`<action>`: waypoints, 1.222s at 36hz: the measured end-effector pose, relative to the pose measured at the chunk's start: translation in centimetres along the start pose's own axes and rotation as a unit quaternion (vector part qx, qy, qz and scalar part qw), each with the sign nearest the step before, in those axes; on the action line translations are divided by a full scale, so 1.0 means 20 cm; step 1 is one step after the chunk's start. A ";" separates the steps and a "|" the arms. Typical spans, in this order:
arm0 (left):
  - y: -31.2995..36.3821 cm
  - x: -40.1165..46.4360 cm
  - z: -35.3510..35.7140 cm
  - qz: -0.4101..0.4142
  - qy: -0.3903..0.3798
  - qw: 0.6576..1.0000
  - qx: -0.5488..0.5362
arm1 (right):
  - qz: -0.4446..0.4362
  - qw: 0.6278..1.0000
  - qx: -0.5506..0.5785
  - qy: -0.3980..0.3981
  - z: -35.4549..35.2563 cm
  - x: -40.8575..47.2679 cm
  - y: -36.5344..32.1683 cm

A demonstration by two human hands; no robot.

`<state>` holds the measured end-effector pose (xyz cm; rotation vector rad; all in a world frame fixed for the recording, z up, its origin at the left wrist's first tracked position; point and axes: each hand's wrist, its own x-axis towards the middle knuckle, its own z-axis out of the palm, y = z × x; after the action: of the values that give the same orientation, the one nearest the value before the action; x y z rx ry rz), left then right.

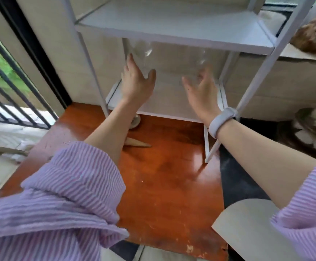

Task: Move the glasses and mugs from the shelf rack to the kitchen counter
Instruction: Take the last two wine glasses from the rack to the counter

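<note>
A white metal shelf rack (174, 32) stands in front of me on an orange-brown floor. Two clear glasses stand on its lower shelf (164, 104), both blurred. The left glass (144, 51) is just beyond the fingers of my left hand (136, 81), which is spread open with the thumb apart. The right glass (203, 61) is just beyond the fingers of my right hand (200, 93), which is also open. Neither hand holds anything. A pale band sits on my right wrist. No mugs are in view.
A black-framed glass door with bars (12, 72) is at the left. A small wooden wedge (138, 143) and a round white thing (135, 121) lie on the floor under the rack. A stone ledge with a brown rock (313, 34) is at the right.
</note>
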<state>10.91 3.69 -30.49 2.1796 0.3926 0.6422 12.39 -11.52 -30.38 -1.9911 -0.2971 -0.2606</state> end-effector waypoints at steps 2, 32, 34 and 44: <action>-0.02 0.04 0.02 -0.009 -0.016 0.999 -0.052 | 0.024 0.999 0.038 0.015 0.03 0.05 0.00; 0.19 -0.68 -0.22 -0.048 -0.045 0.959 -0.276 | 0.111 0.965 0.237 -0.034 -0.28 -0.58 -0.09; 0.24 -0.81 -0.21 -0.044 -0.056 0.962 -0.264 | 0.117 0.965 0.230 -0.042 -0.38 -0.72 -0.07; 0.87 -1.40 0.23 -0.029 -0.210 0.946 -0.245 | 0.215 0.949 0.219 0.069 -1.29 -1.22 0.17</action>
<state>-8.47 -23.27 -28.21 1.7519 0.0560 0.1968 -10.96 -38.53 -30.15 -1.5385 0.1636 -0.0449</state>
